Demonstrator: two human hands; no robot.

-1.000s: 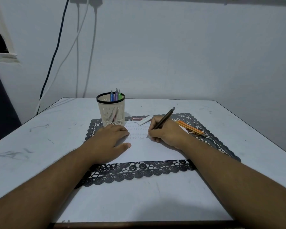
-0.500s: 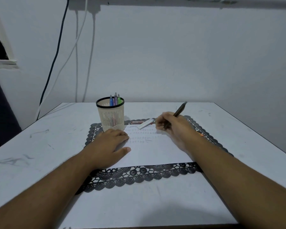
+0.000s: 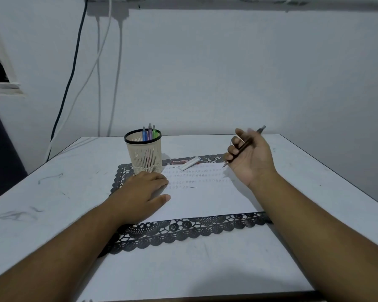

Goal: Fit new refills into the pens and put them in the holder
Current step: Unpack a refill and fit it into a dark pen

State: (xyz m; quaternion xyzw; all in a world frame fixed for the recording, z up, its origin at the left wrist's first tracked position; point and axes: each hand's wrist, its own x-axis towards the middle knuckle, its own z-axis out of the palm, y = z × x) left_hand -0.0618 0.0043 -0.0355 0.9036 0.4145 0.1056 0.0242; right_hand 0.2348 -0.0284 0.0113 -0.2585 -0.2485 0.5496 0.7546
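Note:
My right hand [image 3: 250,155] is raised above the paper with its palm turned up, and its fingers curl round a dark pen [image 3: 244,146] whose tip points down and left. My left hand [image 3: 143,191] lies flat, palm down, on the left edge of the white sheet [image 3: 207,197] covered with rows of scribbles. A cream mesh holder [image 3: 145,154] with a black rim stands just beyond my left hand. Three pens, blue, purple and green [image 3: 149,132], stick up out of it.
The sheet lies on a black lace mat [image 3: 183,231] on a white table [image 3: 52,192]. A white case [image 3: 189,163] and a red item [image 3: 179,161] lie at the sheet's far edge. Cables hang down the wall at the back left.
My right hand has lifted the pen off the paper, moved right and turned palm up. My left hand has stayed on the sheet. The camera has tilted up a little.

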